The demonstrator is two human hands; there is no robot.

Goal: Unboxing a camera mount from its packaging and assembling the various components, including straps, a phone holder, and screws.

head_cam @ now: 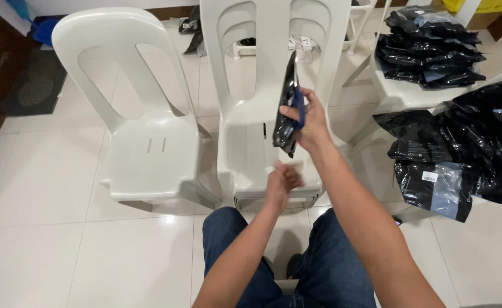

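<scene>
**Head View: Black Pouch Held Over Stacked Chairs**

Head view. Two white plastic seats stand ahead of the seated person: a single chair (pixel 148 122) on the left and a chair stack (pixel 268 114) at centre. Both seat surfaces show bare plastic. White tiled floor (pixel 40 188) lies open to the left and in front of the single chair. The person's knees, in blue jeans (pixel 325 268), sit just short of the stack's front edge.

On the right, a pile of black pouches (pixel 467 137) spreads over a white surface and overhangs its near edge. A second pile (pixel 430 45) rests on a far chair at upper right. Room on the right side is narrow.

The right hand (pixel 311 122) is raised above the stack's seat, fingers closed in a pinch on a black pouch (pixel 288 97). The pouch hangs upright, edge-on to the camera, in front of the stack's backrest, with its lower end below the hand.

The left hand (pixel 282 179) is lower, near the stack's front edge, fingers curled and blurred. Whether it holds anything cannot be told. It is apart from the pouch.
</scene>
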